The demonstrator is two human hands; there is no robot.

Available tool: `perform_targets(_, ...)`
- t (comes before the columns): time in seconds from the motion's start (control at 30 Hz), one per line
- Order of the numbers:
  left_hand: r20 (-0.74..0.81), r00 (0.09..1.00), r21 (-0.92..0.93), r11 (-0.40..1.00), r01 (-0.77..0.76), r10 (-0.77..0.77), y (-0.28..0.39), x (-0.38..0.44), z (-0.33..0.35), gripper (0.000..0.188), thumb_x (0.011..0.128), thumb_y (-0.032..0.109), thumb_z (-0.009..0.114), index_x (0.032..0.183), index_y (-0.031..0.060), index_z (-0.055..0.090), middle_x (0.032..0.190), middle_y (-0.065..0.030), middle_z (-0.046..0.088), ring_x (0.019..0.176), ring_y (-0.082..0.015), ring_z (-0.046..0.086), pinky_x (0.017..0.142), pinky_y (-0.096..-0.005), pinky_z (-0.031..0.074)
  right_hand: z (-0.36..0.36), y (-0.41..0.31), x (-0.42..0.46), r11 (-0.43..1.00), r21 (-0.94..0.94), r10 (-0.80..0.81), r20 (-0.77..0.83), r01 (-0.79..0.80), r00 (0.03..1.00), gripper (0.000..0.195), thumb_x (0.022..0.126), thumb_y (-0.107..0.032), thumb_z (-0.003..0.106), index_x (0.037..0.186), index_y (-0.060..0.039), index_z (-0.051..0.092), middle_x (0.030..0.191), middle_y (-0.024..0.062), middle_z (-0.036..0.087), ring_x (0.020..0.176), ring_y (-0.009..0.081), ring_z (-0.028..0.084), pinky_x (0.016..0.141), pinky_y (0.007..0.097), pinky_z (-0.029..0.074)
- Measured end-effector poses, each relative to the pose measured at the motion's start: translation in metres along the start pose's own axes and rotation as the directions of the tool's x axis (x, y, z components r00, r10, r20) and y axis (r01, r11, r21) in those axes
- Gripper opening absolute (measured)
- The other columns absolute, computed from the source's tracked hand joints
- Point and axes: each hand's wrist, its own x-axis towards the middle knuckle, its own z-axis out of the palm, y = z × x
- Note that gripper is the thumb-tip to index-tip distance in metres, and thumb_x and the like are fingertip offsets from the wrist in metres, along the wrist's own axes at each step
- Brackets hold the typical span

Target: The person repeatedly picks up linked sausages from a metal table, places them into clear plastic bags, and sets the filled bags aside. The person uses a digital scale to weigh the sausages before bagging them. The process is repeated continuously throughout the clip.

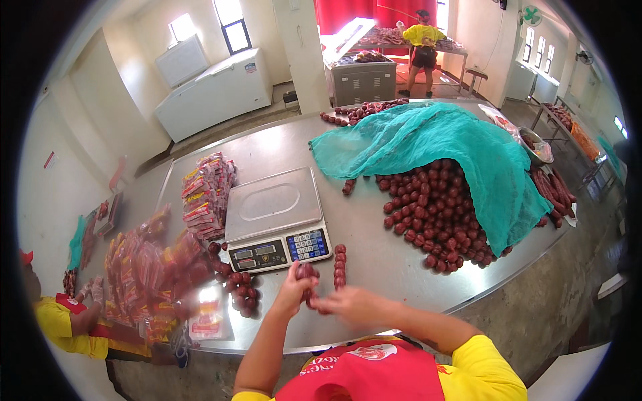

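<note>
My left hand (292, 290) grips a short bunch of linked round red sausages (306, 273) just in front of the digital scale. Against the lower links of that bunch lies my right hand (351, 307), blurred; whether its fingers close on them is unclear. A straight string of sausages (340, 265) lies on the metal table beyond my right hand. The digital scale (273, 205) has a bare metal pan. Left of its front corner are more loose sausage links (243, 290). A large heap of sausages (426, 210) lies to the right, partly under a teal mesh cloth (441, 130).
Stacked packaged sausages (206, 195) stand left of the scale, with a blurred pile of packs (145, 270) nearer. Flat plastic packaging (206, 318) lies at the front edge. A co-worker (70, 321) is at far left, another person (424, 40) at a back table. A metal bowl (536, 145) sits at right.
</note>
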Motion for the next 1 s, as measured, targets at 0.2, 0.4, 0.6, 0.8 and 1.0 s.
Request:
perform_targets(0.2,-0.182,0.956,0.891,0.449,0.062,0.229,-0.096,-0.029,-0.061,0.078,0.076,0.011,0.067,0.144,0.0005,0.03,0.112,-0.023,0.059,0.097,-0.0359,0.062,0.084,-0.0444,0.05,0.076,0.037,-0.019,0.785,0.223,0.616,-0.184,-0.577,0.766,0.07,0.082,-0.038,0.067,0.139,-0.008,0.04,0.124,0.0203,0.054,0.108,0.0374,0.059,0.085,0.047,0.05)
perform_targets(0.4,-0.142,0.938,0.955,0.292,0.046,0.315,-0.094,-0.036,-0.05,0.06,0.077,0.017,0.068,0.133,0.005,0.048,0.108,-0.0205,0.057,0.1,-0.0375,0.058,0.087,-0.0456,0.048,0.095,0.051,0.04,0.644,0.206,0.763,-0.089,-0.737,0.641,0.089,0.077,-0.04,0.07,0.146,-0.0061,0.025,0.127,0.024,0.051,0.109,0.0405,0.058,0.09,0.0489,0.048)
perform_targets(0.6,-0.014,0.969,0.945,0.321,-0.068,0.246,-0.078,-0.042,-0.068,0.057,0.079,0.017,0.066,0.134,0.0187,0.051,0.105,-0.0184,0.057,0.101,-0.039,0.057,0.086,-0.0449,0.048,0.097,0.057,0.032,0.569,0.186,0.822,-0.096,-0.801,0.561,0.081,0.074,-0.024,0.066,0.143,-0.0065,0.029,0.127,0.0196,0.052,0.108,0.0376,0.058,0.089,0.0476,0.049)
perform_targets(0.8,0.101,0.974,0.934,0.318,-0.163,0.202,-0.061,-0.042,-0.054,0.056,0.079,0.017,0.064,0.134,0.0164,0.053,0.109,-0.0152,0.059,0.1,-0.0362,0.06,0.087,-0.0433,0.049,0.104,0.063,-0.017,0.533,0.128,0.843,-0.166,-0.836,0.512,0.058,0.073,-0.019,0.067,0.127,-0.0107,0.048,0.116,0.0135,0.054,0.103,0.0359,0.058,0.085,0.0464,0.049)
perform_targets(1.0,0.128,0.99,0.733,0.668,-0.131,0.053,-0.071,-0.017,-0.083,0.059,0.077,0.017,0.065,0.134,0.0112,0.052,0.114,-0.0183,0.064,0.104,-0.036,0.062,0.09,-0.0413,0.05,0.103,0.07,-0.034,0.713,0.201,0.702,-0.21,-0.672,0.681,0.055,0.071,-0.02,0.071,0.121,-0.0078,0.052,0.114,0.0149,0.053,0.104,0.0357,0.055,0.091,0.0448,0.045)
